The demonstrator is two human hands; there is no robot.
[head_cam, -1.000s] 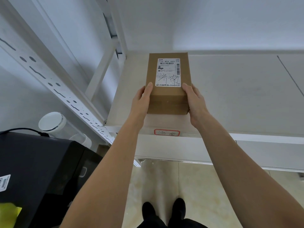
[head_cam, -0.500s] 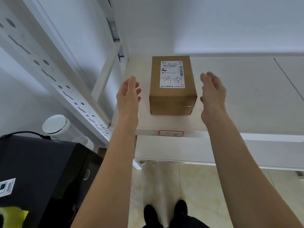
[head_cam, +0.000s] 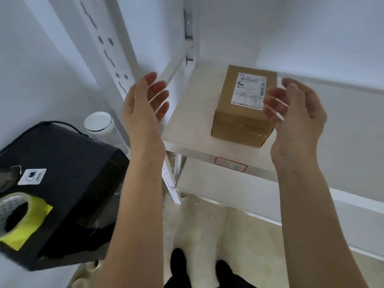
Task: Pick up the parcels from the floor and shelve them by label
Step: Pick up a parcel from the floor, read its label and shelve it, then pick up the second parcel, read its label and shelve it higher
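We see one brown parcel (head_cam: pixel 243 109) resting on the shelf (head_cam: pixel 187 125), one white label (head_cam: pixel 250 90) on top. Our two hands hover empty: left hand (head_cam: pixel 143 104) spread, right hand (head_cam: pixel 295 115) loosely curled, beside it.

One brown parcel (head_cam: pixel 244 107) is sitting on the shelf (head_cam: pixel 187 121), bearing one white shipping label (head_cam: pixel 249 90). One red-bordered tag (head_cam: pixel 230 164) is sticking to the shelf's near edge. Two hands are showing: the left hand (head_cam: pixel 143 104) and the right hand (head_cam: pixel 297 119). At left, one black box (head_cam: pixel 62 173) is carrying one tape roll (head_cam: pixel 14 213), one yellow sheet (head_cam: pixel 31 223) and one white sticker (head_cam: pixel 32 176). One white-lidded jar (head_cam: pixel 99 123) is standing beyond it. Two black shoes (head_cam: pixel 178 258) are showing on the floor.
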